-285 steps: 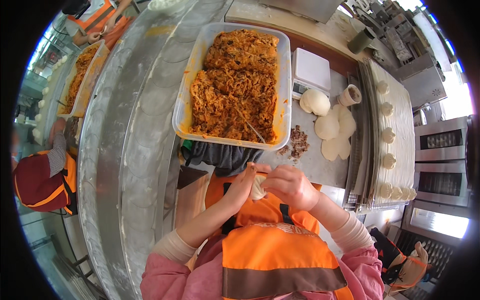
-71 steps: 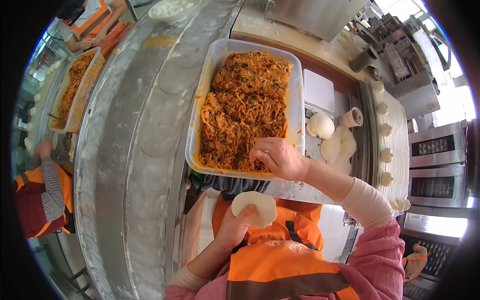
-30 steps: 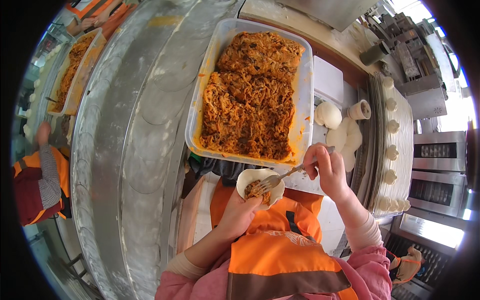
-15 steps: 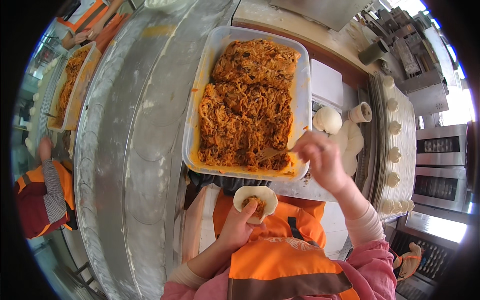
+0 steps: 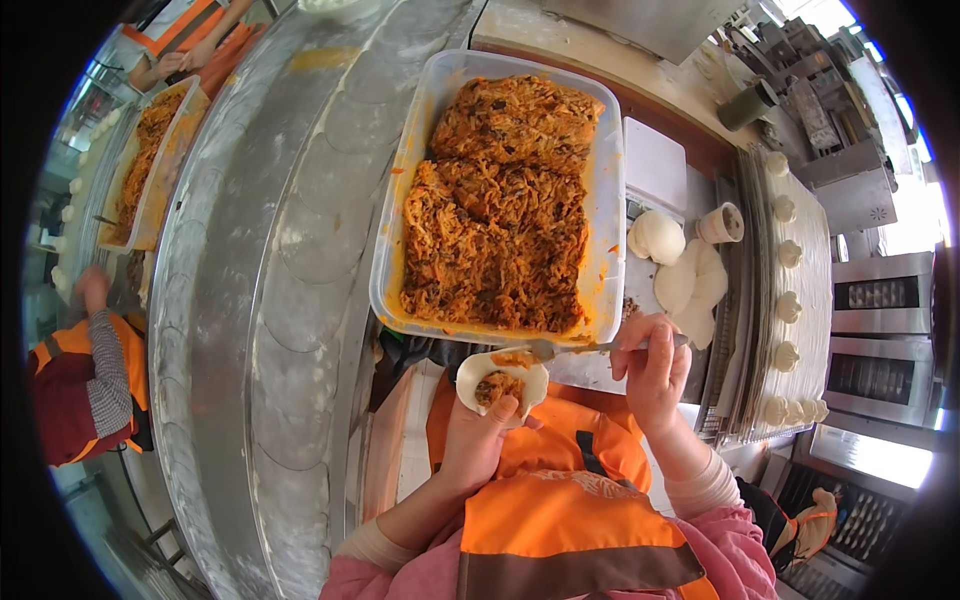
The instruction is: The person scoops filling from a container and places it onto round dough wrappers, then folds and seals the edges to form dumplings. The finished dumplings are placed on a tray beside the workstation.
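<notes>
below clear filling tub (image 5: 607, 210), left hand (image 5: 478, 440) cups dough round (image 5: 502, 380); right hand (image 5: 652, 372) grips spoon (image 5: 570, 349).

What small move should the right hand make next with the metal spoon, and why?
Probably tip the thin metal spoon down onto the round white dough wrapper cupped in the left hand. The right hand holds the spoon's loaded tip just over the wrapper's edge, which already carries some orange shredded filling.

Left hand (image 5: 478, 440) cupping a round dough wrapper (image 5: 502, 379) with orange filling at its centre; right hand (image 5: 652, 365) gripping a spoon (image 5: 585, 348) — tip just above the wrapper — beside the clear filling tub (image 5: 608, 215).
</notes>
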Demonstrator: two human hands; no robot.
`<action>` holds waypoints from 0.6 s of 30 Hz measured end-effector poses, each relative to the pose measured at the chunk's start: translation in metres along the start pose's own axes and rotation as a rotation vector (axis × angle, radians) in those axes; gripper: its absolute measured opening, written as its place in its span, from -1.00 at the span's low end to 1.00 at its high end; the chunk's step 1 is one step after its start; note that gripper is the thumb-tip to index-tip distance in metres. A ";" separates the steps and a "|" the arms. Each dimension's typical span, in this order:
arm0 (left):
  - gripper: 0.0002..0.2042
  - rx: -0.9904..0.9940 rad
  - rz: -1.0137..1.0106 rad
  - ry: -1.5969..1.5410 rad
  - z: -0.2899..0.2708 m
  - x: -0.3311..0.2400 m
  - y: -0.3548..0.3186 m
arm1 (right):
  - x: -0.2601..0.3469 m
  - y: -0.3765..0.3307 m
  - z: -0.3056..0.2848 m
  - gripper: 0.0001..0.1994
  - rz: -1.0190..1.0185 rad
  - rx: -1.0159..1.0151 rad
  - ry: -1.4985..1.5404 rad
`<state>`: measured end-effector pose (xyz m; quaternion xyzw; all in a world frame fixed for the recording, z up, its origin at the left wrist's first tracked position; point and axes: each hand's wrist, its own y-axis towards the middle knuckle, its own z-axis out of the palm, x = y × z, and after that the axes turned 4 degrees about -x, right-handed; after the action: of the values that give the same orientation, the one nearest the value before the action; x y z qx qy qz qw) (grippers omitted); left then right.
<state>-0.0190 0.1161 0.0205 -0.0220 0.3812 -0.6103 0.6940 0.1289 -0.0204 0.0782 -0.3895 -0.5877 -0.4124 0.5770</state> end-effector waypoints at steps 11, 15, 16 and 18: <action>-0.67 -0.049 -0.025 0.045 0.000 0.004 -0.003 | 0.041 0.035 0.000 -0.83 -0.690 0.562 -0.431; -0.67 0.020 -0.020 0.128 -0.010 0.007 -0.003 | 0.035 0.103 0.033 -0.89 -0.644 0.373 -0.784; -0.66 0.045 -0.037 0.134 -0.009 0.007 -0.003 | 0.018 0.117 0.040 -0.89 -0.638 0.409 -0.858; -0.66 0.076 -0.080 0.036 -0.005 0.005 -0.004 | -0.010 0.125 0.050 -0.86 -0.600 0.465 -0.955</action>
<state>-0.0251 0.1132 0.0167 0.0002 0.3689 -0.6520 0.6624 0.2285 0.0707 0.0727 -0.2125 -0.9402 -0.1978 0.1782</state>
